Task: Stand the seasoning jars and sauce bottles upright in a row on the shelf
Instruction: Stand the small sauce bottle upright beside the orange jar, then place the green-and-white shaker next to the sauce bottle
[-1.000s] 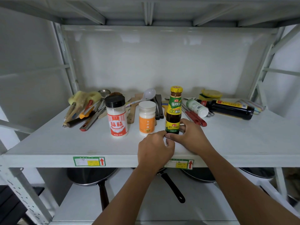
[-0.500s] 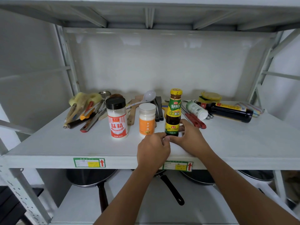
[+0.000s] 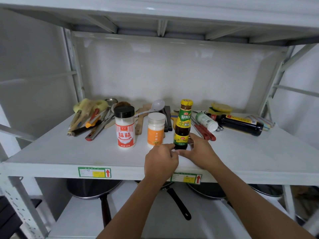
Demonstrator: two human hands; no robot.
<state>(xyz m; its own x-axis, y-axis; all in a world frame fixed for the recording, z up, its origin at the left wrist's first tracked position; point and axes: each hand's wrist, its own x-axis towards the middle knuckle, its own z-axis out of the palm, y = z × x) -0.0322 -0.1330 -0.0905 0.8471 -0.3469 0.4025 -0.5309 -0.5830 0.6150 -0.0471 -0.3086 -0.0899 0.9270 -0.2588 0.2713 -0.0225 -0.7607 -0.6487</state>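
Note:
Three containers stand upright in a row on the white shelf (image 3: 69,152): a black-capped seasoning jar with a red label (image 3: 124,126), a small white-lidded jar with an orange label (image 3: 155,130), and a dark sauce bottle with a yellow cap and green label (image 3: 182,125). My right hand (image 3: 200,152) cups the base of that bottle from the right. My left hand (image 3: 161,161) touches the base from the front left with its fingertips. Behind them, a small white bottle (image 3: 207,121) and a long dark sauce bottle (image 3: 240,124) lie on their sides.
Kitchen utensils (image 3: 91,121) are piled at the back left, and a white ladle (image 3: 155,106), spatulas and red-handled tools (image 3: 205,131) lie behind the jars. A yellow sponge (image 3: 221,107) sits at the back right. Pans (image 3: 93,188) fill the lower shelf.
Both hands stay at the base of the yellow-capped bottle with only slight finger shifts. The bottle remains upright in the same spot; the view has shifted slightly.

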